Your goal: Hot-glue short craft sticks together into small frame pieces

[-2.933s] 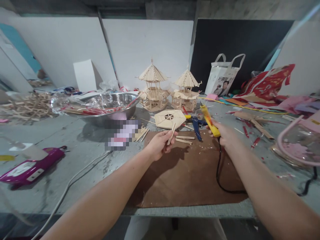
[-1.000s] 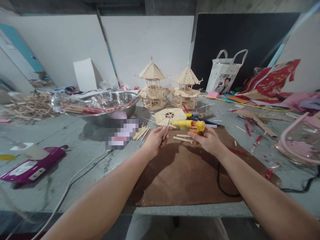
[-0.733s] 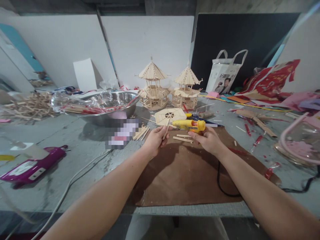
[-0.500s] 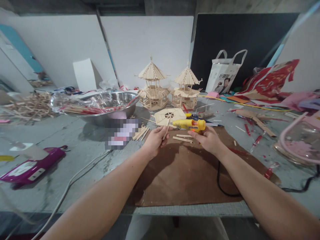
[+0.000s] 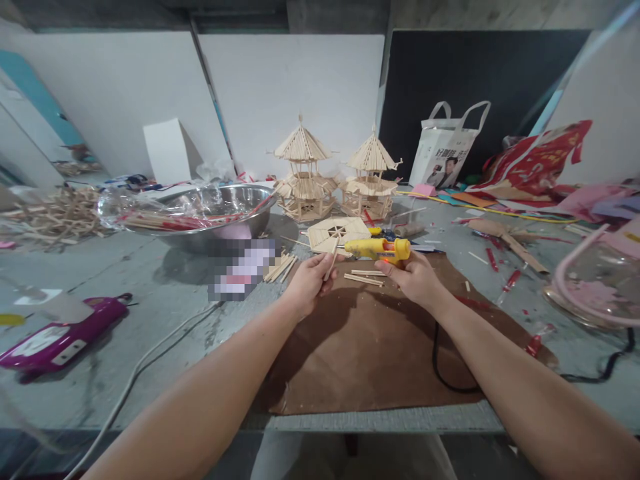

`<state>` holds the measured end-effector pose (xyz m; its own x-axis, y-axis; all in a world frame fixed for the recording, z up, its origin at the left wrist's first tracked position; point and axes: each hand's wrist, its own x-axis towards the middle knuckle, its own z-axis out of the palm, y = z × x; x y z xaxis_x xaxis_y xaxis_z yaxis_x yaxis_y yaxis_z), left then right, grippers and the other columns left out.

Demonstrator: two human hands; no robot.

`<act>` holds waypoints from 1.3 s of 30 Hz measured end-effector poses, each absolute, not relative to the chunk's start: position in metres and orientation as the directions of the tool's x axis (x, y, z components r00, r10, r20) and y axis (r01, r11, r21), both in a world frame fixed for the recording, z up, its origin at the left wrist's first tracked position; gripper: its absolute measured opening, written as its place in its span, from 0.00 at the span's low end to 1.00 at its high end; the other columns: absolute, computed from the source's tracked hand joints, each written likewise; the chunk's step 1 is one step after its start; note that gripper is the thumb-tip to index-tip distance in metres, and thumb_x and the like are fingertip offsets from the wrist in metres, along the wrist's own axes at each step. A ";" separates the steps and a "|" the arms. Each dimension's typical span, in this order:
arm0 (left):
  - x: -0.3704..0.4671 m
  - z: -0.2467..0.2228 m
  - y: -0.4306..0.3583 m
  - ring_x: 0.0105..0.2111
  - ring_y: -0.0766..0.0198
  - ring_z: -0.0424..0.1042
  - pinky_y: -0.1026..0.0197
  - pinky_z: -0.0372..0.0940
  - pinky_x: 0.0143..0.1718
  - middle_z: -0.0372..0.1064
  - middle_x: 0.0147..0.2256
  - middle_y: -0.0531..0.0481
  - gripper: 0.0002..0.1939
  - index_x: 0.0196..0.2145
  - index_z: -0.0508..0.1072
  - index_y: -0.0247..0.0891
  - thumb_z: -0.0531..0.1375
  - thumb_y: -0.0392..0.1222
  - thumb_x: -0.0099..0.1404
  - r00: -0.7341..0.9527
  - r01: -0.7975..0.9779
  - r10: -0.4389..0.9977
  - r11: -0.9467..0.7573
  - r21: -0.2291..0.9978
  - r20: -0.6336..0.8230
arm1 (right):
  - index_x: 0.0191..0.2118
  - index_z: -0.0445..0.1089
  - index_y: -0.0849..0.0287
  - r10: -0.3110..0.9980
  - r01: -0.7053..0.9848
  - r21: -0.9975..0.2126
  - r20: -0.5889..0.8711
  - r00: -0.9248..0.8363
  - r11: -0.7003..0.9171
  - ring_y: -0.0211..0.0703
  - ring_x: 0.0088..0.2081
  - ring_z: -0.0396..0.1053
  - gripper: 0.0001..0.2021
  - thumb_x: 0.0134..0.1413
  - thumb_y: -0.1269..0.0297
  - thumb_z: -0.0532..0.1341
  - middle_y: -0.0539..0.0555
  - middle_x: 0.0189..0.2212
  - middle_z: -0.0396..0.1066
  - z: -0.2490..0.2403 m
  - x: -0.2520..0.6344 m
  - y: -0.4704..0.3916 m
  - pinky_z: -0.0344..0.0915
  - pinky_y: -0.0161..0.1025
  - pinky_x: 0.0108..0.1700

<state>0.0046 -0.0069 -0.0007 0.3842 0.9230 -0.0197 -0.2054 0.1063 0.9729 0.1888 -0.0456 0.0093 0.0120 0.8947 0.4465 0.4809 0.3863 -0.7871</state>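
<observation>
My left hand (image 5: pixel 313 283) is closed on a thin wooden stick (image 5: pixel 332 259), which tilts up from the fingers. In my right hand (image 5: pixel 413 277) is a yellow hot glue gun (image 5: pixel 377 249), its nozzle pointing left at the stick's upper part; I cannot tell whether they touch. Just behind lies a flat hexagonal wooden stick panel (image 5: pixel 320 233) with a dark spoked opening. Loose short sticks (image 5: pixel 364 279) rest on the brown mat (image 5: pixel 370 360) between my hands. More sticks (image 5: pixel 281 267) lie in a small pile left of my left hand.
Two pagoda models (image 5: pixel 305 180) stand at the back. A steel bowl (image 5: pixel 215 233) with plastic-wrapped sticks is to the left. A purple power strip (image 5: pixel 65 337) and a cable (image 5: pixel 145 360) lie front left. A clear pink-rimmed container (image 5: pixel 595 287) stands right. A white bag (image 5: pixel 443 153) is behind.
The view has shifted very slightly. Both hands keep their places, with the stick and the glue gun held as before.
</observation>
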 end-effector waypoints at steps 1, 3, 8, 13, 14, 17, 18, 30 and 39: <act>0.005 -0.001 -0.007 0.10 0.79 0.48 0.72 0.40 0.11 0.54 0.17 0.57 0.17 0.35 0.66 0.33 0.54 0.49 0.52 0.384 -0.202 0.923 0.105 0.974 -0.020 | 0.28 0.65 0.60 0.896 0.468 -0.795 0.444 0.013 0.386 0.35 0.19 0.58 0.11 0.40 0.57 0.57 0.47 0.14 0.59 0.009 0.189 -0.045 0.54 0.32 0.21; 0.005 0.000 -0.007 0.10 0.79 0.48 0.72 0.40 0.10 0.54 0.17 0.57 0.17 0.35 0.66 0.33 0.54 0.49 0.52 0.383 -0.199 0.924 0.105 0.974 -0.021 | 0.28 0.65 0.60 0.898 0.449 -0.806 0.439 0.018 0.385 0.34 0.18 0.57 0.11 0.40 0.57 0.57 0.46 0.14 0.58 0.009 0.189 -0.045 0.54 0.32 0.20; 0.005 0.000 -0.007 0.10 0.79 0.48 0.71 0.40 0.11 0.54 0.17 0.57 0.17 0.35 0.66 0.33 0.53 0.49 0.52 0.389 -0.198 0.921 0.097 0.975 -0.013 | 0.25 0.64 0.60 0.899 0.475 -0.799 0.436 0.035 0.369 0.32 0.16 0.55 0.09 0.40 0.59 0.57 0.46 0.13 0.57 0.011 0.188 -0.047 0.53 0.31 0.19; 0.005 0.000 -0.007 0.10 0.79 0.48 0.71 0.40 0.11 0.54 0.17 0.57 0.18 0.35 0.66 0.33 0.53 0.50 0.52 0.393 -0.189 0.920 0.092 0.978 -0.010 | 0.27 0.64 0.61 0.893 0.476 -0.789 0.450 0.019 0.388 0.36 0.20 0.59 0.11 0.41 0.58 0.56 0.48 0.14 0.59 0.010 0.189 -0.046 0.55 0.32 0.20; 0.005 0.000 -0.007 0.10 0.79 0.48 0.71 0.40 0.11 0.54 0.17 0.57 0.18 0.35 0.66 0.33 0.53 0.50 0.52 0.394 -0.190 0.919 0.093 0.977 -0.011 | 0.28 0.64 0.62 0.892 0.475 -0.788 0.452 0.016 0.391 0.37 0.20 0.60 0.11 0.41 0.58 0.56 0.48 0.14 0.59 0.010 0.189 -0.046 0.55 0.32 0.20; 0.004 -0.001 -0.007 0.10 0.79 0.48 0.71 0.40 0.11 0.54 0.17 0.57 0.18 0.35 0.66 0.33 0.53 0.50 0.52 0.392 -0.192 0.920 0.096 0.977 -0.013 | 0.29 0.65 0.62 0.890 0.464 -0.792 0.456 0.014 0.398 0.38 0.22 0.61 0.11 0.42 0.58 0.56 0.49 0.15 0.60 0.009 0.189 -0.045 0.55 0.32 0.20; 0.004 -0.001 -0.007 0.10 0.79 0.48 0.71 0.40 0.11 0.54 0.17 0.57 0.18 0.35 0.66 0.33 0.53 0.50 0.52 0.392 -0.192 0.920 0.096 0.977 -0.013 | 0.29 0.65 0.62 0.890 0.457 -0.794 0.457 0.015 0.400 0.38 0.22 0.61 0.11 0.42 0.59 0.56 0.49 0.15 0.60 0.009 0.189 -0.045 0.55 0.32 0.20; 0.005 0.000 -0.007 0.10 0.79 0.47 0.71 0.40 0.11 0.54 0.17 0.57 0.17 0.35 0.66 0.33 0.53 0.50 0.52 0.405 -0.189 0.914 0.097 0.977 -0.013 | 0.28 0.65 0.61 0.889 0.397 -0.821 0.456 0.027 0.409 0.39 0.24 0.62 0.11 0.41 0.58 0.57 0.49 0.16 0.61 0.009 0.189 -0.044 0.55 0.33 0.21; 0.004 -0.002 -0.007 0.11 0.79 0.48 0.71 0.40 0.11 0.53 0.17 0.57 0.17 0.35 0.65 0.34 0.53 0.50 0.53 0.405 -0.187 0.914 0.085 0.979 -0.002 | 0.27 0.65 0.61 0.890 0.457 -0.800 0.454 0.040 0.388 0.37 0.21 0.60 0.11 0.42 0.57 0.56 0.48 0.14 0.59 0.010 0.190 -0.045 0.54 0.32 0.20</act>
<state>0.0042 -0.0073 -0.0016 0.4054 0.9141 -0.0023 -0.1870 0.0854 0.9786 0.1896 -0.0447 0.0101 0.0397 0.8899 0.4544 0.4568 0.3883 -0.8003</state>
